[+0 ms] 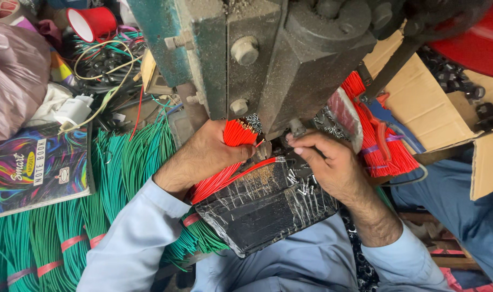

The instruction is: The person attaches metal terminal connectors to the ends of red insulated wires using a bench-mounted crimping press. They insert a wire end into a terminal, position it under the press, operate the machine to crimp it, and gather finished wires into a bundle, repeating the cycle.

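**Red wires held right under the big machine**

A big grey-green metal machine (268,59) fills the top of the view. Its heavy block hangs just above both hands.

To the left lie lots of bundles of green wires (68,216), side by side, tied with pink bands. A notebook with a swirly, colourful cover (35,167) rests on top of them. A brown cardboard box (419,103) sits on the right, with another bundle of red wires (376,135) and a blue-handled tool (390,121) leaning on it.

On the person's lap sits a black tray wrapped in shiny plastic (268,205). Little metal bits are scattered on its top edge.

The left hand (211,151) is closed around a bundle of red wires (233,154). The bundle runs slantwise. Its far ends point up and to the right, toward the bottom of the machine. Its near ends run down and to the left, under the wrist and over the tray. The tips are touching or nearly touching the machine; I cannot tell which.

The right hand (325,162) is just to the right of those tips. Its fingers are pinched together at the machine's lower edge. They seem to hold something tiny, but it is too small to make out.

So the wire tips sit between the two hands. The left hand holds the bundle, and the right fingertips are just beside its ends.
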